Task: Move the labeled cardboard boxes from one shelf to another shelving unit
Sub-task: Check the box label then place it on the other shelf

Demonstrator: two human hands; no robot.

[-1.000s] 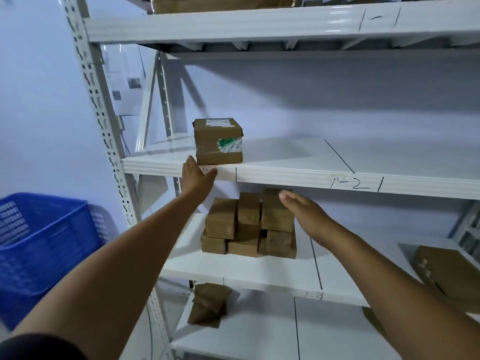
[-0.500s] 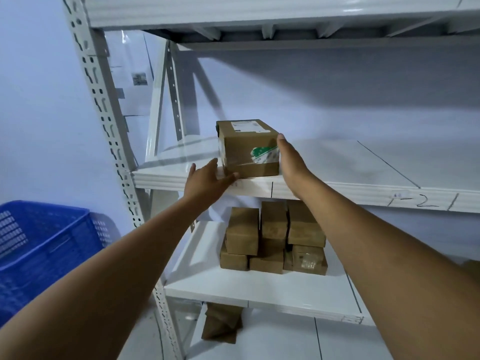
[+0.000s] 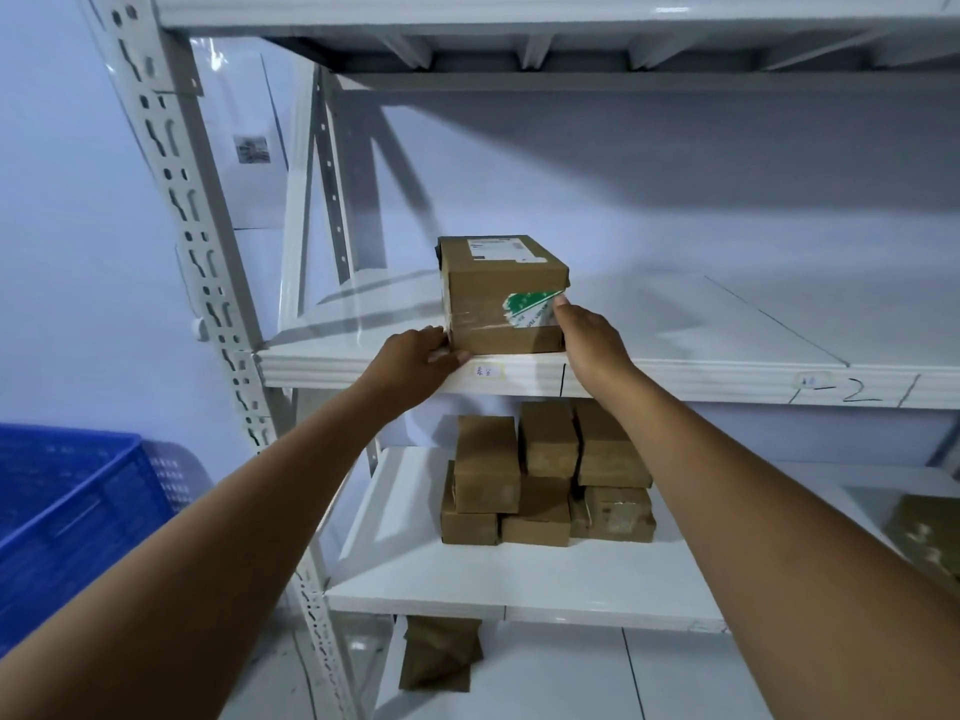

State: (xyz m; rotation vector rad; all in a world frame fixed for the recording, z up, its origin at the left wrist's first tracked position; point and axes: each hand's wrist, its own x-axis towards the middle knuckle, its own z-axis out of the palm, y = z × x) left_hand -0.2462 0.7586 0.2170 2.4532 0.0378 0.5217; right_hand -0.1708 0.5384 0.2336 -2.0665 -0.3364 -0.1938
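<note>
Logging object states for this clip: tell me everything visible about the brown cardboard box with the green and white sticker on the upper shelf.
The brown cardboard box with the green and white sticker is roughly cube-shaped and wrapped in clear tape, with a white printed label on top. It stands upright at the front edge of the white metal shelf, near its left end. The left hand touches its lower left corner; the right hand presses its right side by the sticker.

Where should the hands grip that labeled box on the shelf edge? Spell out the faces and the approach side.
Grip the labeled box by its two upright side faces, low down, coming from the open front of the shelf. It sits upright at the front lip, both sides free. The left hand and right hand already flank it; taped cardboard may be slippery, so squeeze inward probably.
</note>
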